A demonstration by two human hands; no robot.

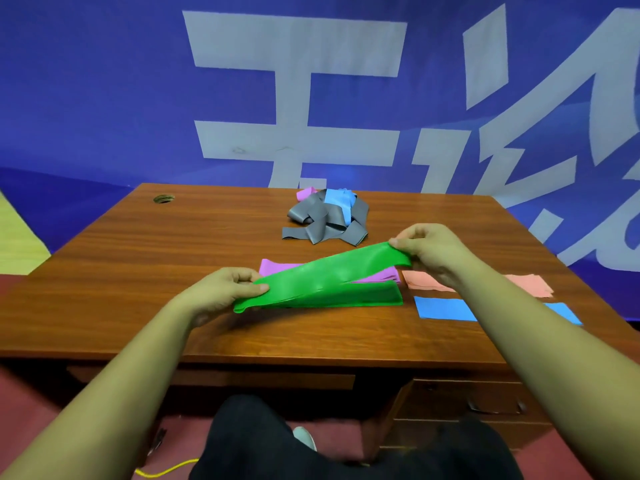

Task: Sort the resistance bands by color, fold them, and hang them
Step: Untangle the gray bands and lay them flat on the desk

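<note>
A green resistance band [325, 278] is stretched between my hands just above the wooden desk [138, 258]. My left hand [221, 292] pinches its near left end; my right hand [433, 249] pinches its far right end, which is raised. Part of the green band lies folded flat underneath. Beneath it rests a folded purple band [277, 266]. To the right lie a folded salmon-pink band [426, 282] and a folded blue band [443, 308], both partly hidden by my right forearm. Farther back sits a tangled pile of grey bands [325, 223] with a blue band [341, 200] and a purple band [304, 194] in it.
A cable hole [163, 198] is at the desk's far left. A blue banner with large white characters [298, 98] hangs behind the desk. Drawers [485, 407] sit under the right side. My legs are under the near edge, with a yellow cord [166, 471] on the floor.
</note>
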